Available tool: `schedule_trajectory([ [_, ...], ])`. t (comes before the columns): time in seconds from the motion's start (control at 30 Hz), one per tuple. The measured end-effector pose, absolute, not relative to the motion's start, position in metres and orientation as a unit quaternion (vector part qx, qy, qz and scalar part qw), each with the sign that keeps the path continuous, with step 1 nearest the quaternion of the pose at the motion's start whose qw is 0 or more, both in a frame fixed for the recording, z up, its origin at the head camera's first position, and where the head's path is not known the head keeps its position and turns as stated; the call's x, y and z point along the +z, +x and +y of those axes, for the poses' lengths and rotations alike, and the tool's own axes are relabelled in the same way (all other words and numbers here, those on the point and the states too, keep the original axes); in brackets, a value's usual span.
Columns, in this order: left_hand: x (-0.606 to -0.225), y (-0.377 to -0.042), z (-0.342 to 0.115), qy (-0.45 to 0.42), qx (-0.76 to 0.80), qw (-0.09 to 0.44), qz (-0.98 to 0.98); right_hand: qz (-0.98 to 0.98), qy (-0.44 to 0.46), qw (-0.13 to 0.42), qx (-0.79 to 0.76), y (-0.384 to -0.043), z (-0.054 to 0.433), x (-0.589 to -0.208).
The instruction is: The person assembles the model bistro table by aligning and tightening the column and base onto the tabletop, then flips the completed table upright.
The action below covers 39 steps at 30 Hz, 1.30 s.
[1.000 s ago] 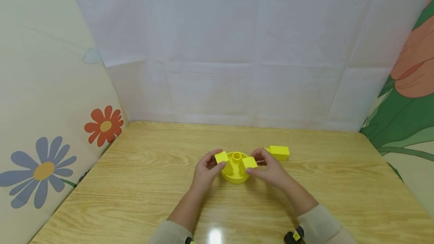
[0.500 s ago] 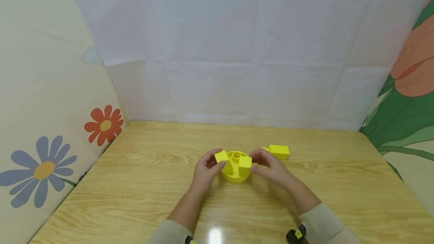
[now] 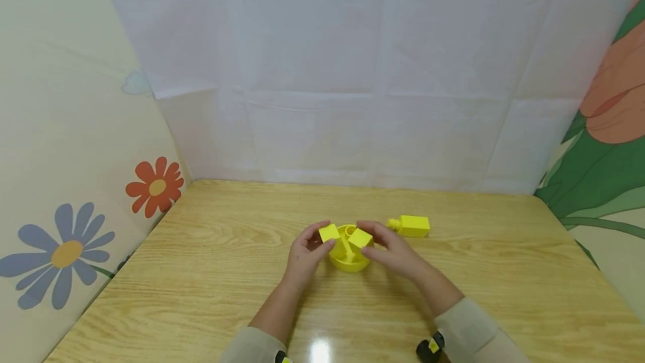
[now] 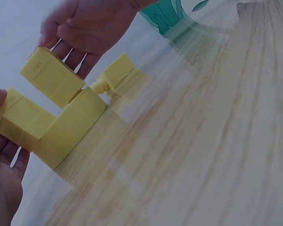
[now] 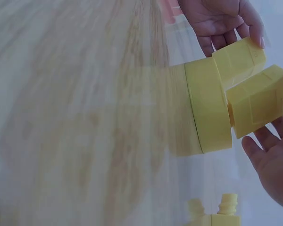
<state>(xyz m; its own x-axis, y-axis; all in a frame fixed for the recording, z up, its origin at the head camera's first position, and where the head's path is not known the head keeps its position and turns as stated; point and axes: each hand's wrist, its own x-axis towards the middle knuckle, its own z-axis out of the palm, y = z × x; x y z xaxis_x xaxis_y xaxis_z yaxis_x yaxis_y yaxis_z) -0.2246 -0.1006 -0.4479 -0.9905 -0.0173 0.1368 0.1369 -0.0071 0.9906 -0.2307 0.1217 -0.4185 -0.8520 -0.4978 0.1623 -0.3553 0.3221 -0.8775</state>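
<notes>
A round, shallow yellow dish with a short hollow post inside sits on the table between both hands. On its left side, my left hand pinches a yellow rectangular block between thumb and fingers. The right hand grips a second yellow block over the dish's right side. In the right wrist view, that block tilts at the dish's rim, and its lower end is partly hidden. Embossed digits mark the same block in the left wrist view.
Another yellow block with a ridged, screw-like end lies on its side behind the right hand. The wooden table meets a white cloth at the back. Flower-printed panels stand at the sides.
The right hand has shifted left, carrying its block inward and turning it over the dish. More of the lying block's ridged end now shows. The left hand stays where it was.
</notes>
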Motion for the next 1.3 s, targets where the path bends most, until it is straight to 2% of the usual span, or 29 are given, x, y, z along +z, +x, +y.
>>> schedule_trajectory([
  [0.17,-0.447,-0.224,-0.100,-0.048,-0.710,0.058,-0.700,0.810,-0.252,0.082,-0.523,-0.231,0.117,-0.416],
  [0.5,-0.447,-0.223,-0.100,-0.049,-0.708,0.057,-0.702,0.836,-0.139,0.067,-0.526,-0.234,0.112,-0.415],
  [0.93,-0.447,-0.222,-0.100,-0.044,-0.702,0.058,-0.708,0.845,-0.152,0.039,-0.512,-0.237,0.112,-0.415],
  [1.3,-0.447,-0.223,-0.100,-0.044,-0.706,0.058,-0.705,0.852,-0.175,0.043,-0.492,-0.239,0.110,-0.415],
])
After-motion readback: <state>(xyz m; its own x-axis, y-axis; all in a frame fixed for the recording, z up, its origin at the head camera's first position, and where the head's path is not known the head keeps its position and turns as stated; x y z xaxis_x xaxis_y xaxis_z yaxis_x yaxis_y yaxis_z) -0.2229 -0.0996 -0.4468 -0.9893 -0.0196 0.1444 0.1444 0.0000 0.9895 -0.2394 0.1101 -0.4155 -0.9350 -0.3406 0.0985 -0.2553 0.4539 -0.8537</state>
